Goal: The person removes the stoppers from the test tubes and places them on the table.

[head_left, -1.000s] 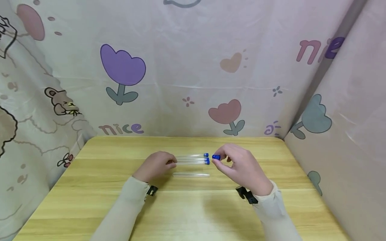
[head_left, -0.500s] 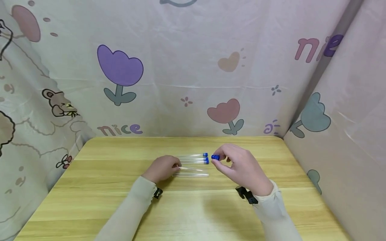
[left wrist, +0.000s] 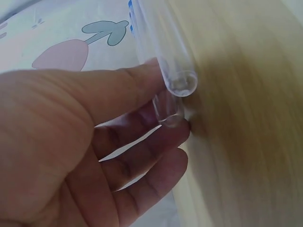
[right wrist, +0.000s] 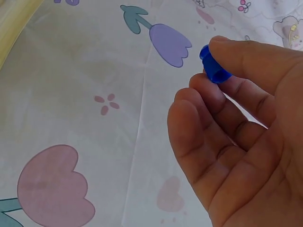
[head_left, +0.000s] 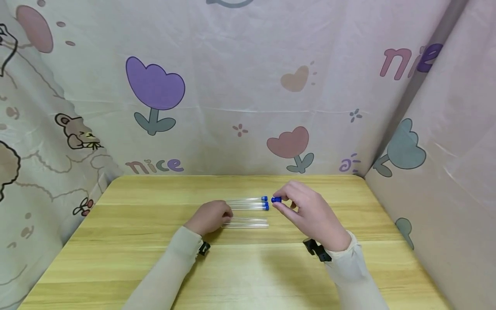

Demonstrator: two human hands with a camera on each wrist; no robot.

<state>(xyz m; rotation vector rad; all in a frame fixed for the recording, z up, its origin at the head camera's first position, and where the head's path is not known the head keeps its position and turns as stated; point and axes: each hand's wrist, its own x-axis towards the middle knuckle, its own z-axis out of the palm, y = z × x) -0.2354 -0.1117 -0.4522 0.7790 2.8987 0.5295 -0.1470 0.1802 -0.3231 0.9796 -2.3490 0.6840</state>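
Note:
Near the table's middle, my left hand (head_left: 209,217) pinches a clear test tube (left wrist: 168,111) by its rounded end, between thumb and fingertips. A second uncapped test tube (head_left: 252,227) lies right alongside it, and in the left wrist view its rounded end overlaps the held one. My right hand (head_left: 304,211) holds a small blue cap (head_left: 276,199) between thumb and index finger; the right wrist view shows the cap's (right wrist: 215,68) hollow opening. Behind the uncapped pair lie several capped test tubes (head_left: 246,207), their blue ends pointing right and their left ends partly hidden by my left hand.
The wooden table (head_left: 248,271) reaches back to a patterned cloth (head_left: 232,64), which also hangs at both sides. Each wrist wears a black strap mount, the right one (head_left: 317,250) just below the sleeve's cuff.
My left hand has moved right and toward me, bringing a test tube from near the capped ones down beside the uncapped one. The right hand keeps the cap almost in place.

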